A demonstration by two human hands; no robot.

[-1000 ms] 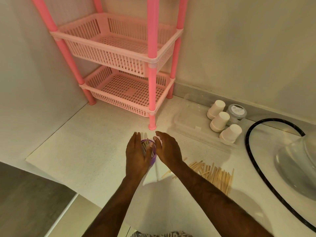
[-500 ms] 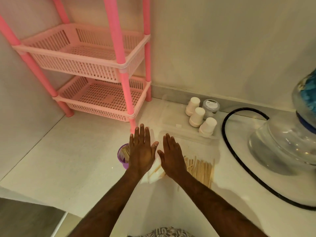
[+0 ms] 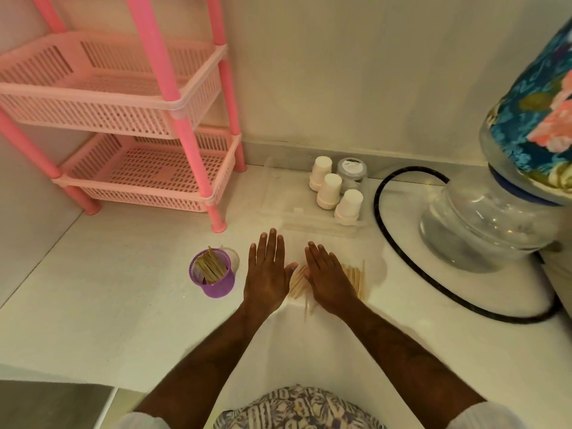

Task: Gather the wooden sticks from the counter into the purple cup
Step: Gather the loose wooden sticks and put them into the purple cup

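Going for another batch, looks like: both hands, left (image 3: 267,275) and right (image 3: 328,281), lie flat and spread over the sticks (image 3: 356,278) right of the cup (image 3: 213,272), gripping nothing. Next they'd need bunching.

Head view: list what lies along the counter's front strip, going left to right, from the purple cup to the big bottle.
purple cup → left hand → right hand, flat over the wooden sticks → black hose → clear water bottle
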